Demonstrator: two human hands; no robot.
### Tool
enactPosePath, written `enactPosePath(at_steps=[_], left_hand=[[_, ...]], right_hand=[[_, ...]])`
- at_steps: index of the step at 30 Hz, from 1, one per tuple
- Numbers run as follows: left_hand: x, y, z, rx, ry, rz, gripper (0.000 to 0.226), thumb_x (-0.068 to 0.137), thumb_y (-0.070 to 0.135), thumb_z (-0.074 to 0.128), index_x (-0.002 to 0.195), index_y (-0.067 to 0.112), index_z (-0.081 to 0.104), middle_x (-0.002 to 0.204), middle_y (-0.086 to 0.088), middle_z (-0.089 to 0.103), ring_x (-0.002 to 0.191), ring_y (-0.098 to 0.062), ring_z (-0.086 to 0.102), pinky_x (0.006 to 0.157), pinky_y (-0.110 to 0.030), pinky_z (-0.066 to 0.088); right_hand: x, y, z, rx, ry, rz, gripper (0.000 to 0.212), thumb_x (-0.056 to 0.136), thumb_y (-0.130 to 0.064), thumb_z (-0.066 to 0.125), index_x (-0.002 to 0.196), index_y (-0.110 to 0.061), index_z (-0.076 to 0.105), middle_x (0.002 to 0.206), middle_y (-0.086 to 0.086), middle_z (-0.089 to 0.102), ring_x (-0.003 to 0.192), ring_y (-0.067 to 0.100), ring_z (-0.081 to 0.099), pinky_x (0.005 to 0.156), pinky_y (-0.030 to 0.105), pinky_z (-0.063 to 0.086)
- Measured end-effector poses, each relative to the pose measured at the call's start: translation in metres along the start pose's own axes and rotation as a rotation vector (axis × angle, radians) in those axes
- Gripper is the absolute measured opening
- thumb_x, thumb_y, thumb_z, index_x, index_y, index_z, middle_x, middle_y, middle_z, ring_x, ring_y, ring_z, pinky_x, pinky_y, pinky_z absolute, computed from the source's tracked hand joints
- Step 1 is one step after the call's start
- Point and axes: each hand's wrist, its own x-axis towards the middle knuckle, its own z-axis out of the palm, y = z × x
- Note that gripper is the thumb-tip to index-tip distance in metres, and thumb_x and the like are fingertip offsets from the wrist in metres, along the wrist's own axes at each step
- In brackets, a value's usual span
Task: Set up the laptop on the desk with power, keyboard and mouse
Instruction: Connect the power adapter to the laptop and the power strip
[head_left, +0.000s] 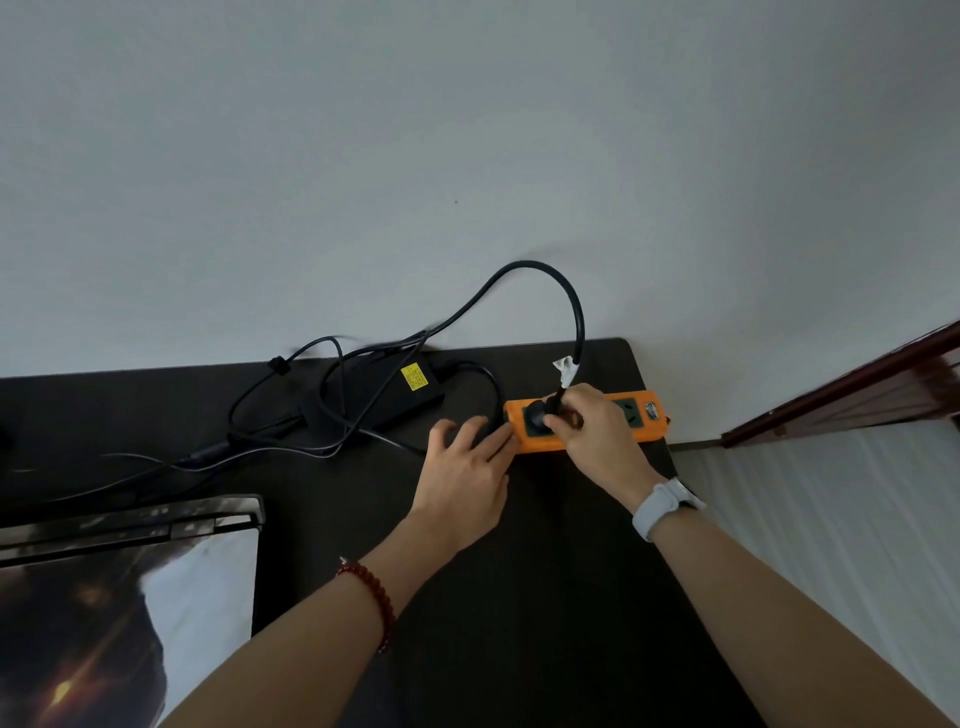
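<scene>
At the far right corner of the dark tabletop (545, 597), the right hand (592, 431) curls its fingers round the black plug (540, 418), which sits in the leftmost socket of the orange power strip (587, 421); whether it is fully home cannot be told. At nine o'clock from that hand, the left hand (467, 467) lies with fingers straight and relaxed, their tips pressed against the strip's left end, apparently bracing it.

From the plug a thick black cable (545, 275) rises stiffly toward twelve o'clock, arches over and runs down toward nine o'clock to the black power brick (384, 400) with its yellow label, lying near the wall. Thinner leads loop round the brick and trail further toward nine o'clock. The laptop (124, 597), lid closed, lies at about seven o'clock from the hands, well apart from them.

The plug looks rigid and small, best taken by its moulded body and not by the cable, whose stiff arch will likely push back sideways. The strip looks light and apt to slide on the smooth top, so the bracing hand earns its place. The brick seems the heavy piece; lift it by its body, never by its leads.

A white band wraps the right wrist, red beads the left.
</scene>
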Motion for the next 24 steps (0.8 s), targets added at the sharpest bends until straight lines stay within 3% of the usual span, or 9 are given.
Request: enactPosePath(at_steps=[5,11,16,24], left_hand=[[-0.001,0.001,0.003,0.008,-0.015,-0.008,0.047,0.089,0.029,0.048,0.134,0.019,0.045,0.142,0.000,0.045,0.129,-0.027,0.038,0.102,-0.049,0.027],[-0.003,0.001,0.006,0.013,-0.022,-0.014,0.050,0.090,0.028,0.046,0.138,0.019,0.038,0.146,0.000,0.039,0.131,-0.026,0.034,0.104,-0.047,0.023],[-0.005,0.001,0.007,0.014,-0.031,-0.016,0.051,0.090,0.028,0.046,0.139,0.019,0.036,0.147,0.001,0.037,0.131,-0.026,0.034,0.105,-0.047,0.022],[-0.004,0.002,0.007,0.031,0.020,-0.014,0.048,0.086,0.028,0.052,0.132,0.018,0.048,0.140,0.000,0.048,0.126,-0.026,0.043,0.102,-0.049,0.028]], right_hand=[[0.001,-0.004,0.000,0.064,-0.034,-0.002,0.024,0.084,-0.016,0.063,0.106,-0.005,0.065,0.104,0.008,0.056,0.099,0.016,0.053,0.091,0.027,0.041],[0.009,-0.006,-0.002,0.039,-0.065,0.041,0.026,0.084,-0.020,0.063,0.106,-0.006,0.066,0.100,0.009,0.058,0.100,0.020,0.050,0.088,0.029,0.040],[0.002,-0.004,0.004,-0.011,0.019,0.043,0.025,0.084,-0.024,0.063,0.105,-0.010,0.066,0.097,0.007,0.058,0.094,0.021,0.052,0.085,0.040,0.044],[-0.001,-0.005,0.012,-0.118,0.068,0.047,0.021,0.085,-0.026,0.061,0.098,-0.010,0.065,0.098,0.006,0.058,0.102,0.022,0.049,0.089,0.041,0.037]])
